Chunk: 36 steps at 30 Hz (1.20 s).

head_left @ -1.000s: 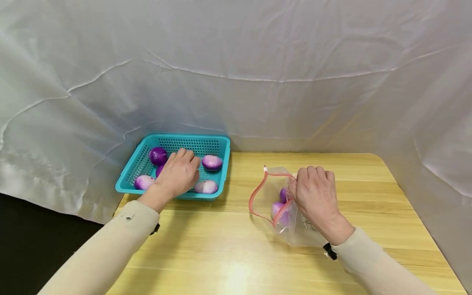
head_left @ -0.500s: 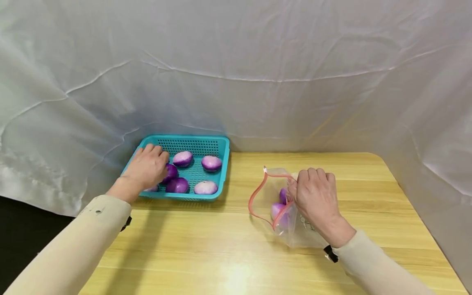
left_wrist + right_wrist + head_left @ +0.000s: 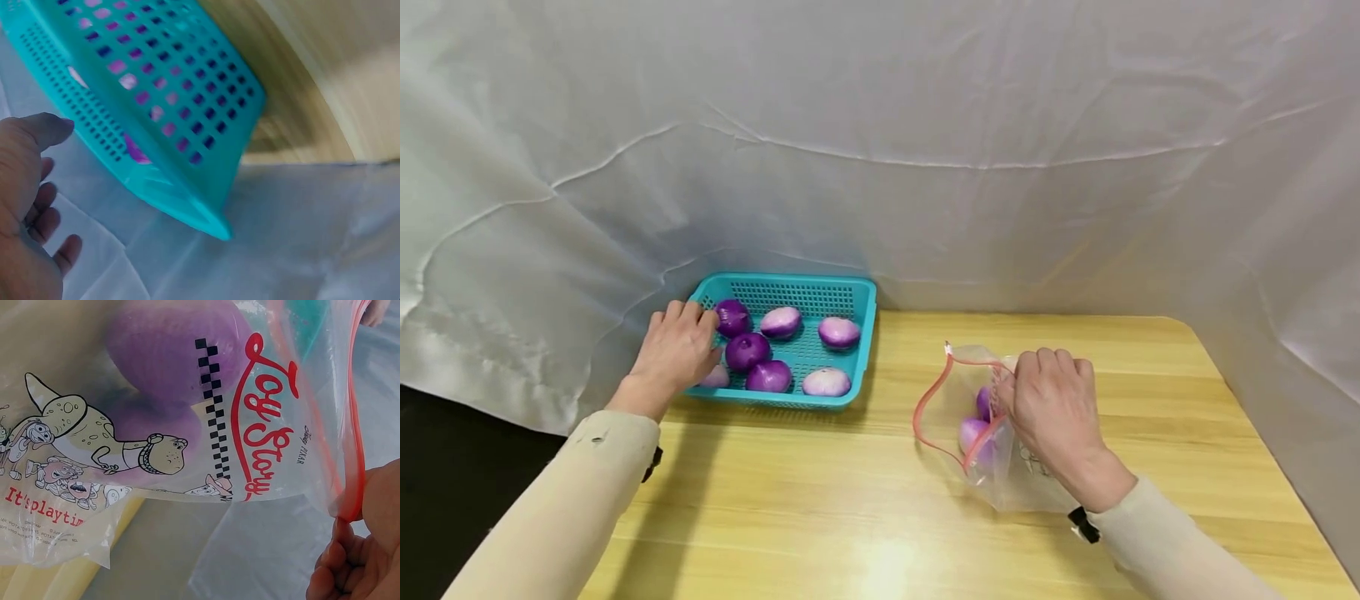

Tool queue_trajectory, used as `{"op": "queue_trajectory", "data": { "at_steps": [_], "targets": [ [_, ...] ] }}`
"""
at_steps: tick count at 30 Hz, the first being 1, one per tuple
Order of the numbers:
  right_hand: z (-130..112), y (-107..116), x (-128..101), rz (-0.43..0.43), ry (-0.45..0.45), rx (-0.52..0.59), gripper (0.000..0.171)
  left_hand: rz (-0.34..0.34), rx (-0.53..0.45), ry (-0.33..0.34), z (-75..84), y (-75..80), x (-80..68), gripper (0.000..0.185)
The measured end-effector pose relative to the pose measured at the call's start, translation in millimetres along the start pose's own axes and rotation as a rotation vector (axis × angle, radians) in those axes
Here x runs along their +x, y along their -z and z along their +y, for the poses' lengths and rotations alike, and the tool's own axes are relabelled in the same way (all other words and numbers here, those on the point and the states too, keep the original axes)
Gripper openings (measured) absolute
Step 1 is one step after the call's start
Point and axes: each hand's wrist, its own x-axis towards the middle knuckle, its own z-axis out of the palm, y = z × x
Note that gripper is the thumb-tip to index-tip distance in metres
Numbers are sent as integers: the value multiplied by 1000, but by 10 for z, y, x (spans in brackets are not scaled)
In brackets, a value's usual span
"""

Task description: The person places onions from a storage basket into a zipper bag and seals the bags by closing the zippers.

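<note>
My left hand [image 3: 672, 354] is at the left end of a turquoise plastic basket [image 3: 872, 325], holding nothing. In the left wrist view its thumb [image 3: 47, 129] extends toward the basket rim and the fingers are loosely bent. Several red onions [image 3: 748, 352] lie in the basket; a pale one [image 3: 718, 377] is partly hidden by this hand. On the right, my right hand [image 3: 1060, 412] pinches the red-edged mouth of a clear zip bag [image 3: 1037, 493], whose opening faces left. Inside the printed bag are purple onions [image 3: 178, 353], seen through the plastic.
Both the basket and the bag are on a light wooden table [image 3: 820, 500]. A pale grey cloth [image 3: 925, 217] hangs behind the table and along its sides. At the lower left is a dark area [image 3: 467, 475] beyond the table.
My left hand has moved left from over the basket's middle to its left end, uncovering onions there. The right hand keeps its hold on the bag; the whole view has shifted slightly.
</note>
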Motion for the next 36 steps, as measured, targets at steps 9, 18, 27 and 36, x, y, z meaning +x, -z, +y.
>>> {"op": "queue_trajectory", "data": {
  "at_steps": [9,18,27,36],
  "targets": [
    [1,-14,-15,7,-20,15,28,1,197,-224,-98,-108,143,40],
    [17,-22,-15,24,-9,19,27,-68,369,-408,3,-242,340,42],
    [20,-33,-8,39,-9,10,27,-217,537,-450,85,-355,487,75],
    [19,-44,-32,63,-4,-19,27,-298,598,-451,105,-482,541,92]
  ]
}}
